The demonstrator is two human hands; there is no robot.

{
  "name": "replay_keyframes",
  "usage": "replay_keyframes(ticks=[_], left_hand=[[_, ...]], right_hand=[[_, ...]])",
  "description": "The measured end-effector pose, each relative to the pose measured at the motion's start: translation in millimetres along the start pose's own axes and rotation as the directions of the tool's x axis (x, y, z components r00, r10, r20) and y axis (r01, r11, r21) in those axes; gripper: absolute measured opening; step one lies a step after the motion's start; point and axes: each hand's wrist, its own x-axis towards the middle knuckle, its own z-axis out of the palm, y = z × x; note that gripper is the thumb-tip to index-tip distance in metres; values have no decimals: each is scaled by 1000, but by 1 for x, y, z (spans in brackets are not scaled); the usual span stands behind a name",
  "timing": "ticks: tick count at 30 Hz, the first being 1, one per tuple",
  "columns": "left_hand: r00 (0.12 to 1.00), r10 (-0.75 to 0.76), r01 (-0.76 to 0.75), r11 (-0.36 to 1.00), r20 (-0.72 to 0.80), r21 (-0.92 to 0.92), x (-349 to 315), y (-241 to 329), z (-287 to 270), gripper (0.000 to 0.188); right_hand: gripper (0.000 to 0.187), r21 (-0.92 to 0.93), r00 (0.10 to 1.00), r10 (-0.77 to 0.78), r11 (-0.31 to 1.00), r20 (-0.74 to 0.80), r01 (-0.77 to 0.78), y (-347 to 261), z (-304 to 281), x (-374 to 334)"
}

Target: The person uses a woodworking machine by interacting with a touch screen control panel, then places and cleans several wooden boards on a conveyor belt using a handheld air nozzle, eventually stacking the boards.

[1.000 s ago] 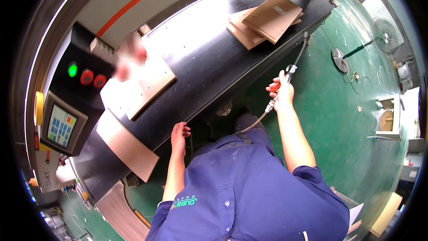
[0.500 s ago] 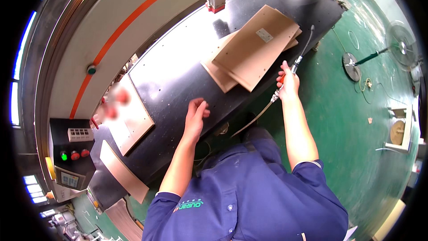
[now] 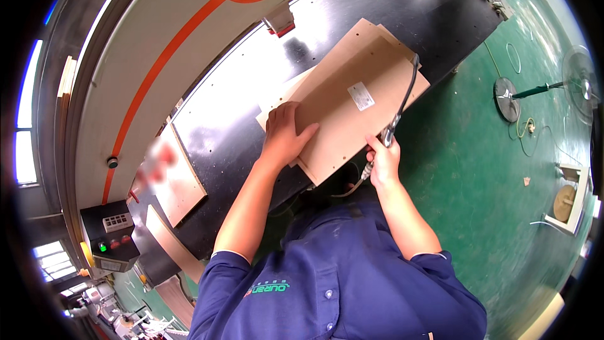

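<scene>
A stack of light brown wooden panels lies on the black worktable, with a white label on the top panel. My left hand rests on the left end of the stack, fingers lying flat and thumb spread across the wood. At the near edge of the panel, my right hand is closed around an air blow gun. The gun's dark curved nozzle reaches over the right part of the panel. Its hose hangs below my hand. The right fingertips are beside the panel's edge; whether they touch it I cannot tell.
A white machine beam with an orange stripe spans the worktable. Left are another board and a control box with a green light. A standing fan's base is on the green floor to the right.
My left hand has moved from the air onto the panels. The top panel is nearer to me. My right hand has brought the blow gun closer, beside the panel's edge. The view has shifted slightly.
</scene>
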Motion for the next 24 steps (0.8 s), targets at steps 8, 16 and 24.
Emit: replay_keyframes(ticks=[8, 16, 24], left_hand=[[998, 20, -22, 999, -61, -32, 18, -5, 10, 62], [980, -106, 68, 974, -168, -218, 19, -64, 18, 35], [968, -236, 172, 870, -85, -463, 27, -75, 8, 25]], right_hand=[[19, 167, 986, -117, 976, -120, 136, -14, -31, 11], [34, 240, 982, -188, 954, 13, 180, -50, -71, 36], [40, 278, 982, -184, 945, 28, 169, -66, -110, 42]])
